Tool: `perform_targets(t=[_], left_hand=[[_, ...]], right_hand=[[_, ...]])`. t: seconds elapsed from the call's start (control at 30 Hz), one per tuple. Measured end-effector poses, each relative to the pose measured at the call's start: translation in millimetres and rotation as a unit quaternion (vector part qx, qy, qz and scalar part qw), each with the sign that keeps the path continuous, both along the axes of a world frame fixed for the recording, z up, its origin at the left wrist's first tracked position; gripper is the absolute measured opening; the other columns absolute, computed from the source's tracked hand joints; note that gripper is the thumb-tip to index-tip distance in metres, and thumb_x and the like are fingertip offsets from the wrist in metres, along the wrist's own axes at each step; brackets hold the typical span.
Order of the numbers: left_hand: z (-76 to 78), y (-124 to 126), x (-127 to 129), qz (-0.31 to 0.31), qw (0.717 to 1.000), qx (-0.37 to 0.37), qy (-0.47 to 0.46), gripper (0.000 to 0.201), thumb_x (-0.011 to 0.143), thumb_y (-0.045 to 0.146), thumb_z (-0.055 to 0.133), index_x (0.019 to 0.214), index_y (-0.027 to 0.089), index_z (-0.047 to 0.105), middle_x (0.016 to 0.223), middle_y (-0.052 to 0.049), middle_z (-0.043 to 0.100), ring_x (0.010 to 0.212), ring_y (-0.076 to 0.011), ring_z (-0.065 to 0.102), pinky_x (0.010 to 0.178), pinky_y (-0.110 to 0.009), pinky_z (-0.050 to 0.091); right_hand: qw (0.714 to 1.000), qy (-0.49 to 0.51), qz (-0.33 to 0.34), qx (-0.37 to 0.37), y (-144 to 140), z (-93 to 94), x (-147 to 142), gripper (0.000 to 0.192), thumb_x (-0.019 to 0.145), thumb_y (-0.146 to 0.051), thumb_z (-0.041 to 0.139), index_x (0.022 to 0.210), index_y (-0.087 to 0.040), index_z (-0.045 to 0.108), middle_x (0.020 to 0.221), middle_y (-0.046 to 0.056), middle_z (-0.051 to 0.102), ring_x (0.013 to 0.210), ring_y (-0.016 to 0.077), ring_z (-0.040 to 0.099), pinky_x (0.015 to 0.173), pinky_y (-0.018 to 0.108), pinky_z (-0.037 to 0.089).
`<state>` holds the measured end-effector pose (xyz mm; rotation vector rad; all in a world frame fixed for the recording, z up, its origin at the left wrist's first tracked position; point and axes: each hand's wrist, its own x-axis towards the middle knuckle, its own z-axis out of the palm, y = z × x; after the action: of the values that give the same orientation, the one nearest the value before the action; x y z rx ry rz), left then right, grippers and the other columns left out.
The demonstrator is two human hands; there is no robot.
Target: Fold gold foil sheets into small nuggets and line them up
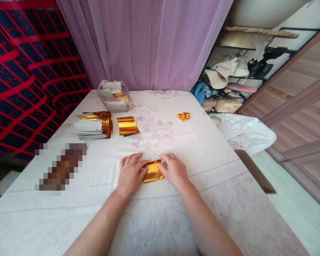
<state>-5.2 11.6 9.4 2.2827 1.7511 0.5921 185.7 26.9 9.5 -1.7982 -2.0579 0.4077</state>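
Note:
A small sheet of gold foil paper (152, 172) lies on the white flowered tablecloth (197, 149) near the front middle. My left hand (129, 173) presses on its left edge with the fingers bent over it. On its right edge rests my right hand (174, 170), fingertips on the foil. Both hands hold the sheet flat against the cloth between them.
A stack of gold and white sheets (94, 125) and a loose gold sheet (127, 126) lie at the back left. Behind them stands a clear bag of sheets (113, 95). A small folded gold piece (183, 116) sits farther right. A white plastic bag (245, 132) hangs off the right edge.

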Motion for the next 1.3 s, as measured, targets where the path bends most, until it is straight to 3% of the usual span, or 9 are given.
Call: perform_targets(t=[0.2, 0.4, 0.57, 0.77, 0.9, 1.3], left_hand=[[-0.4, 0, 1, -0.002, 1.000, -0.001, -0.009, 0.023, 0.085, 0.026, 0.061, 0.104, 0.032, 0.071, 0.131, -0.005, 0.060, 0.120, -0.0279, 0.051, 0.105, -0.052, 0.031], [0.2, 0, 3, -0.022, 0.999, -0.017, -0.031, 0.020, 0.087, 0.022, 0.059, 0.099, 0.032, 0.070, 0.120, 0.000, 0.068, 0.119, -0.0260, 0.053, 0.107, -0.054, 0.024], [-0.4, -2, 4, -0.041, 0.998, -0.012, -0.040, 0.019, 0.089, 0.020, 0.056, 0.097, 0.031, 0.069, 0.103, 0.002, 0.073, 0.114, -0.0237, 0.056, 0.110, -0.054, 0.018], [0.0, -1, 2, 0.001, 0.998, 0.008, -0.064, 0.017, 0.087, 0.025, 0.059, 0.101, 0.026, 0.069, 0.091, -0.001, 0.073, 0.093, -0.0214, 0.063, 0.107, -0.048, 0.027], [0.6, 0, 1, 0.014, 0.996, 0.007, -0.087, 0.014, 0.088, 0.028, 0.057, 0.086, 0.026, 0.071, 0.080, 0.000, 0.073, 0.083, -0.0211, 0.063, 0.099, -0.047, 0.034], [-2.5, -3, -3, 0.004, 0.988, 0.043, -0.150, 0.009, 0.086, 0.026, 0.061, 0.083, 0.027, 0.069, 0.076, 0.003, 0.070, 0.078, -0.0183, 0.064, 0.101, -0.046, 0.034]], right_hand=[[1.000, -0.020, 0.001, -0.025, 1, 5.4, 0, 0.007, 0.082, -0.026, 0.065, 0.089, -0.025, 0.064, 0.092, 0.001, 0.063, 0.083, 0.0159, 0.060, 0.071, 0.026, 0.041], [0.999, -0.015, 0.035, -0.016, 0, 6.6, 1, 0.023, 0.084, -0.025, 0.063, 0.106, -0.027, 0.065, 0.100, 0.002, 0.063, 0.089, 0.0164, 0.061, 0.076, 0.027, 0.043], [0.999, 0.004, 0.050, -0.015, 2, 6.6, 3, 0.007, 0.082, -0.020, 0.063, 0.086, -0.025, 0.066, 0.092, 0.000, 0.062, 0.085, 0.0147, 0.059, 0.074, 0.025, 0.042], [0.995, 0.074, 0.059, -0.021, 1, 0.6, 7, 0.007, 0.082, -0.017, 0.061, 0.080, -0.023, 0.063, 0.085, -0.001, 0.064, 0.078, 0.0128, 0.059, 0.070, 0.023, 0.042], [0.992, 0.110, 0.055, -0.032, 0, -3.3, 10, 0.006, 0.082, -0.021, 0.059, 0.079, -0.023, 0.064, 0.081, -0.001, 0.066, 0.072, 0.0127, 0.060, 0.065, 0.023, 0.042], [0.968, 0.235, 0.070, -0.057, -3, 9.6, 15, 0.016, 0.083, -0.029, 0.054, 0.075, -0.021, 0.065, 0.073, -0.001, 0.067, 0.065, 0.0124, 0.059, 0.061, 0.022, 0.041]])
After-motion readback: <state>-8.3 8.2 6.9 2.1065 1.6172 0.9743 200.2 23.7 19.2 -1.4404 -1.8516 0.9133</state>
